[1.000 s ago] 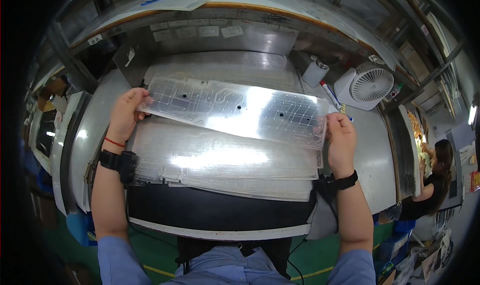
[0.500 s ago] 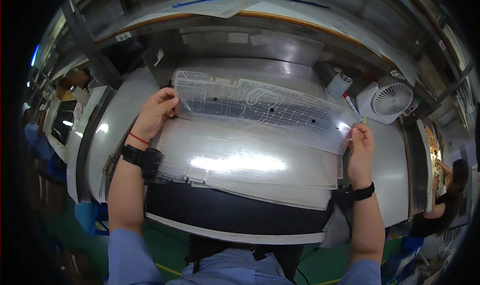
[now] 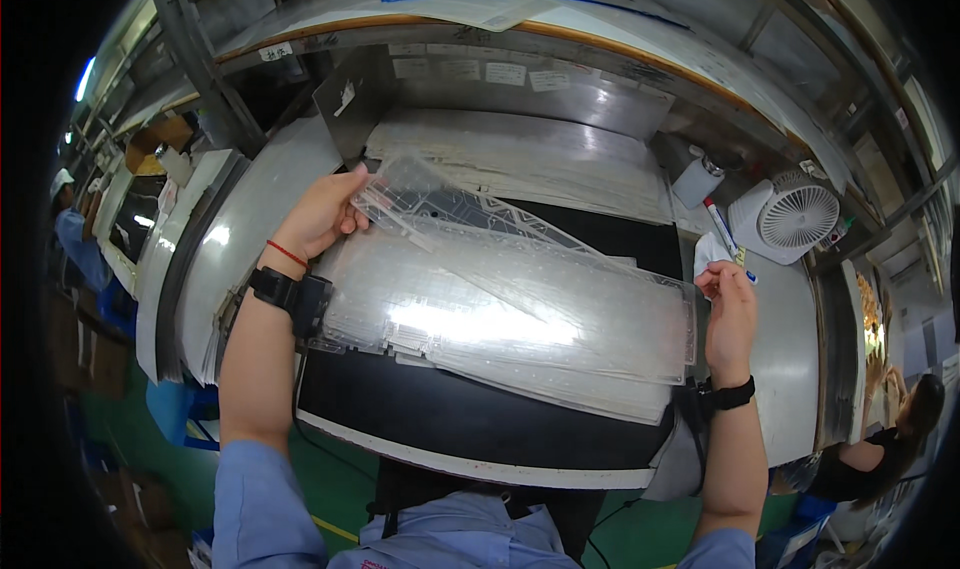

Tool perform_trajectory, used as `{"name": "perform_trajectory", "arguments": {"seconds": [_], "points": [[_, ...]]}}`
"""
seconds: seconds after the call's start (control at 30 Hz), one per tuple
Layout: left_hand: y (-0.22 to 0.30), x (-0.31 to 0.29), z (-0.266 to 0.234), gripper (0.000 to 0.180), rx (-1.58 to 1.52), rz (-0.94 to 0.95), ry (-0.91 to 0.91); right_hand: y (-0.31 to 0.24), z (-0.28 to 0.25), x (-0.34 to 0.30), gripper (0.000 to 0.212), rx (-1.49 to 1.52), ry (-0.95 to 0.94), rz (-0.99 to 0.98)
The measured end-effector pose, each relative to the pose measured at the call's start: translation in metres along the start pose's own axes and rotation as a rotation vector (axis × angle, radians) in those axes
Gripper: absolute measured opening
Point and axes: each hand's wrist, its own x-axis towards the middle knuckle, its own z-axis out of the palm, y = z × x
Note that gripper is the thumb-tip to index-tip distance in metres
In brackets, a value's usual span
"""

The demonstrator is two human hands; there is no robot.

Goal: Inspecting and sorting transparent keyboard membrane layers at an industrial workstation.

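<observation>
My left hand [image 3: 325, 214] pinches the left end of a clear plastic film with printed circuit lines [image 3: 440, 197]. That film slants down to the right, over a stack of similar clear sheets [image 3: 470, 279]. Its far right part blends into the stack, so I cannot tell where it ends. My right hand [image 3: 728, 294], fingers bent together, is closed on a small crumpled white cloth [image 3: 708, 253] beside the stack's right end. The stack lies on a black mat [image 3: 480, 414]. Behind it is another pile of sheets [image 3: 530, 159].
At the right stand a white fan [image 3: 790, 214], a white bottle with a metal top [image 3: 698, 181] and a marker pen [image 3: 720, 224]. A shelf edge [image 3: 560, 34] runs across the back. Another pile of sheets [image 3: 200, 259] is at the left. A person [image 3: 870, 449] works far right.
My right hand has let go of the film's right end and now holds a white cloth. The film's right part has dropped toward the stack, while my left hand keeps its left end.
</observation>
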Motion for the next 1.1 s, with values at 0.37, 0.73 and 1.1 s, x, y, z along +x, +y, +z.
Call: {"name": "perform_trajectory", "arguments": {"seconds": [0.37,0.73,1.1], "points": [[-0.02,0.013,-0.028,0.026,-0.132,0.189,0.049,-0.001,0.004,0.001,0.027,-0.149,0.01,0.072],[-0.004,0.002,0.004,0.04,0.158,0.077,0.142,0.015,-0.002,0.0,0.04,-0.335,-0.119,0.115],[-0.011,0.003,0.008,0.028,0.21,0.133,-0.008,-0.002,0.003,0.003,0.057,0.132,0.015,0.208]]}}
